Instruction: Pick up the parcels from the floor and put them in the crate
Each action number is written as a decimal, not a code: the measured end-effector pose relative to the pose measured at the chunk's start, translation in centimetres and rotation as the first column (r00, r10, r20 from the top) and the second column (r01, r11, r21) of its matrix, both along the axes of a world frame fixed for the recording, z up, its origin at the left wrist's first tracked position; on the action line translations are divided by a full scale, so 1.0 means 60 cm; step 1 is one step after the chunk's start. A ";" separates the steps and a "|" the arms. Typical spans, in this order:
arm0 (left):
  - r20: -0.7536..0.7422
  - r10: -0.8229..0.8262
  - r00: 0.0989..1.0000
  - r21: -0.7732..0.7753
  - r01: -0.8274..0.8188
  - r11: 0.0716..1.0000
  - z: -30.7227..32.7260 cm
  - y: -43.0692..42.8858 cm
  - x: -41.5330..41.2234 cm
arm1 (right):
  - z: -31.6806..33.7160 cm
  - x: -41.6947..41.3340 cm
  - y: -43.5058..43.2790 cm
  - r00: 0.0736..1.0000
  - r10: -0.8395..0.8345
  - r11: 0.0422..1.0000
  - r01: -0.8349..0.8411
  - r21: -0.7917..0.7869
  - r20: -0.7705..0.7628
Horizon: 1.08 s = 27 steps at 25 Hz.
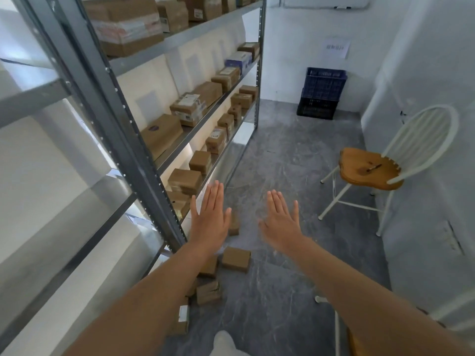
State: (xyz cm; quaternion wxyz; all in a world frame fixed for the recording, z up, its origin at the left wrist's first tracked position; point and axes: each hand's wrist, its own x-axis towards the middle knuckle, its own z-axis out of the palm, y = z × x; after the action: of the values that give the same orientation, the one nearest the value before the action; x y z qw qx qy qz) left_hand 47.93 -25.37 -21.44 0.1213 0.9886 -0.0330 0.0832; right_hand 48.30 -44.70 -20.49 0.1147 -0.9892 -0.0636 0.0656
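Here both hands, left (pixel 211 224) and right (pixel 281 224), hover flat and empty over parcels (pixel 236 259) on the floor (pixel 282 291); the crate (pixel 323 84) stands far off.

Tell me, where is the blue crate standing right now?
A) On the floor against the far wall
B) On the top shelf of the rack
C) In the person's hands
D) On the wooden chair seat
A: the blue crate stands at the far wall on top of a black crate that rests on the floor, while the left hand and right hand are both open and empty.
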 end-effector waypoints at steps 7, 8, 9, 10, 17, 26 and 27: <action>-0.130 -0.033 0.991 -0.110 0.019 0.994 -0.074 -0.091 0.101 | -0.030 0.130 -0.030 0.997 -0.040 0.998 0.036 -0.059 -0.067; -0.134 -0.046 0.990 -0.119 0.030 0.992 -0.080 -0.095 0.120 | -0.033 0.149 -0.028 0.997 -0.033 0.997 0.028 -0.076 -0.068; -0.134 -0.051 0.990 -0.130 0.034 0.991 -0.084 -0.095 0.142 | -0.037 0.169 -0.026 0.998 -0.029 0.996 0.023 -0.091 -0.061; -0.134 -0.046 0.990 -0.139 0.027 0.990 -0.087 -0.091 0.165 | -0.041 0.189 -0.024 0.998 -0.026 0.995 0.021 -0.102 -0.052; -0.182 0.100 0.978 -0.163 -0.130 0.978 -0.128 -0.041 0.235 | -0.078 0.260 0.025 0.987 0.048 0.991 -0.066 -0.115 -0.151; -0.276 0.420 0.864 -0.146 -0.470 0.871 -0.201 0.032 0.275 | -0.148 0.397 0.089 0.905 0.327 0.936 -0.350 -0.041 -0.272; -0.300 0.489 0.819 -0.162 -0.549 0.820 -0.206 0.032 0.283 | -0.156 0.410 0.086 0.897 0.336 0.936 -0.353 -0.007 -0.287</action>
State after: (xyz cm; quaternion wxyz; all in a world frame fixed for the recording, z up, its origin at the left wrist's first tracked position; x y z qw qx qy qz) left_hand 64.91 -23.42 -33.79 0.2163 0.9397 0.2650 -0.0060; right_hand 72.93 -39.53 -29.87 0.0801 -0.9458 -0.2186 0.2265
